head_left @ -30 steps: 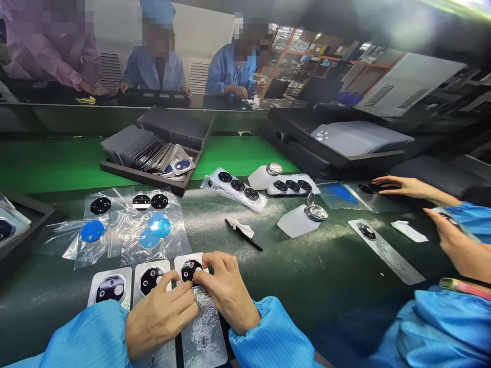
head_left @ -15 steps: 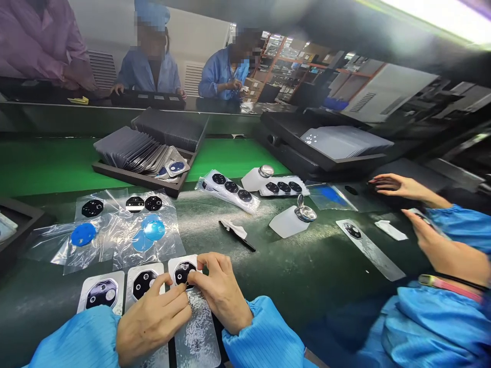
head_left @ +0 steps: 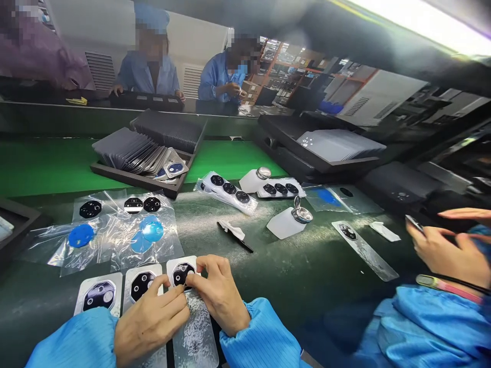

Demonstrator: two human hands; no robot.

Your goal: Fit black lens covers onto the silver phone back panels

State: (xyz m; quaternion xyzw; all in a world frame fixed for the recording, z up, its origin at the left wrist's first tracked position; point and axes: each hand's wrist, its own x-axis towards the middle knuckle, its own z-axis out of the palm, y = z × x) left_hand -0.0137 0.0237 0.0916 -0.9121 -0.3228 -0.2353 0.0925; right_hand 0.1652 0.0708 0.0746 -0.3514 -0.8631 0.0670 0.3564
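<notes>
In front of me lie several grey, marbled panels, each with a black octagonal camera lens cover at its far end. My left hand point(head_left: 151, 319) is closed, fingertips together at the lower edge of the right-hand lens cover point(head_left: 179, 275); whatever it pinches is hidden. My right hand point(head_left: 219, 291) grips the upper right corner of that marbled panel point(head_left: 195, 332), thumb over the lens cover and index finger curled at the edge. The middle lens cover point(head_left: 138, 287) sits just beyond my left hand. Further left is another lens cover point(head_left: 98, 296), bluish in reflection.
Clear film bags point(head_left: 164, 245) hold black and blue discs. A black tweezer-like tool point(head_left: 240, 244) with white tissue and a pump bottle point(head_left: 287, 222) stand ahead. Trays of panels point(head_left: 134, 181) stand behind. At right, a co-worker's hand point(head_left: 441, 250) holds a small flat piece.
My hands stay at the same panel with almost the same grip. The view shifts slightly. At right, the co-worker's far hand has drawn back toward the hand holding the flat piece.
</notes>
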